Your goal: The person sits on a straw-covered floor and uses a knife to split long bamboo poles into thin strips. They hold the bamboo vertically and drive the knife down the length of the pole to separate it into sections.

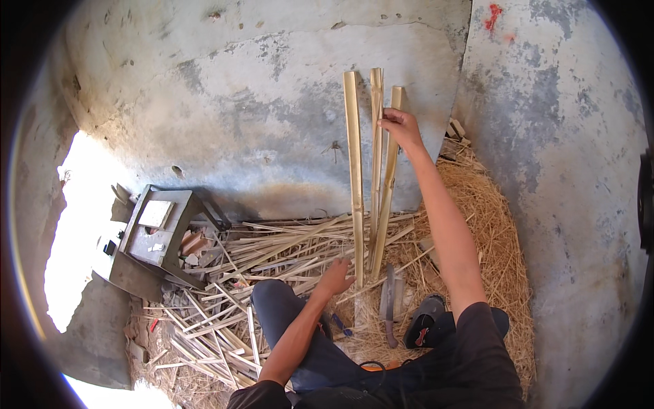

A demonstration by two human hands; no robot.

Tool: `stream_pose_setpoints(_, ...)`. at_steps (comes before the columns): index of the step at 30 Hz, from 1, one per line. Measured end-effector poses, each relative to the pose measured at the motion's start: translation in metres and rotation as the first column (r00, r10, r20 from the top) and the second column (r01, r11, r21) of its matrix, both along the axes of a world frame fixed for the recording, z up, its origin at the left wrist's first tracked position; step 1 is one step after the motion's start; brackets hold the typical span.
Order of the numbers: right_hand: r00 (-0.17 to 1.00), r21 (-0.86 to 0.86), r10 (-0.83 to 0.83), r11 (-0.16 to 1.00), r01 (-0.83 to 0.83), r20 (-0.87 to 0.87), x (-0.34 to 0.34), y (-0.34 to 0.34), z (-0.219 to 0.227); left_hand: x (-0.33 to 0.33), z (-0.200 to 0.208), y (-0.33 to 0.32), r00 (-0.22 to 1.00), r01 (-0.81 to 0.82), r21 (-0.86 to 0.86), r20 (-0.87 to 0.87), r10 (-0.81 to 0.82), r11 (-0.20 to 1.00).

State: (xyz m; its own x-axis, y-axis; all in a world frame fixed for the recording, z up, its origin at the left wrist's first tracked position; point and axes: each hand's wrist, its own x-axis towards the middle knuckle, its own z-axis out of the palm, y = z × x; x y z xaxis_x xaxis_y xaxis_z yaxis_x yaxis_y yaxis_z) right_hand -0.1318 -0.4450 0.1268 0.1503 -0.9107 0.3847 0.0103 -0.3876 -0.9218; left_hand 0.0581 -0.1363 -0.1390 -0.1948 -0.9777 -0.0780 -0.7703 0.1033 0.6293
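Pinching the middle bamboo strip (375, 163) with the right hand (400, 126), beyond the knife (390, 300); cannot tell the grip of the left hand (334, 278). Judging by slats (221, 324) scattered left of the knife, probably well advanced, with two wider pieces (353, 136) beyond it seemingly left.

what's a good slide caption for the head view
Right hand grasping a bamboo strip near its top, left hand low beside upright strips.

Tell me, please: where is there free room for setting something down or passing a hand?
A hand might pass between the left upright strip and the middle strip, near their tops. Something might rest on the open straw between right forearm and right wall. Crowded: scattered strips at left, and around the knife.
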Motion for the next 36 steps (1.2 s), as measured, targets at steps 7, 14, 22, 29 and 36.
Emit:
stream_pose_setpoints(7, 0.988, -0.083, 0.068, 0.995, -0.057, 0.139, 0.0, 0.047, 0.068, 0.007, 0.001, 0.005, 1.0, -0.006, -0.024, -0.024, 0.005, 1.0)
stream_pose_setpoints(14, 0.975, -0.397, 0.056, 0.917, 0.035, 0.216, -0.031, 0.09, 0.183, 0.007, -0.009, -0.001, 0.998, -0.04, -0.106, -0.045, 0.036, 0.994)
stream_pose_setpoints(22, 0.976, -0.452, -0.055, 0.88, 0.147, 0.21, -0.082, 0.205, 0.297, -0.013, 0.061, 0.002, 0.98, -0.136, -0.428, -0.193, 0.056, 0.894)
stream_pose_setpoints(29, 0.978, -0.534, -0.07, 0.829, 0.167, 0.196, -0.093, 0.275, 0.316, -0.067, 0.136, -0.008, 0.878, -0.014, -0.435, -0.436, -0.197, 0.901)
stream_pose_setpoints(36, 0.971, -0.537, -0.156, 0.812, 0.23, 0.179, -0.124, 0.284, 0.318, -0.104, 0.135, 0.037, 0.647, 0.229, -0.222, -0.692, -0.319, 0.948)
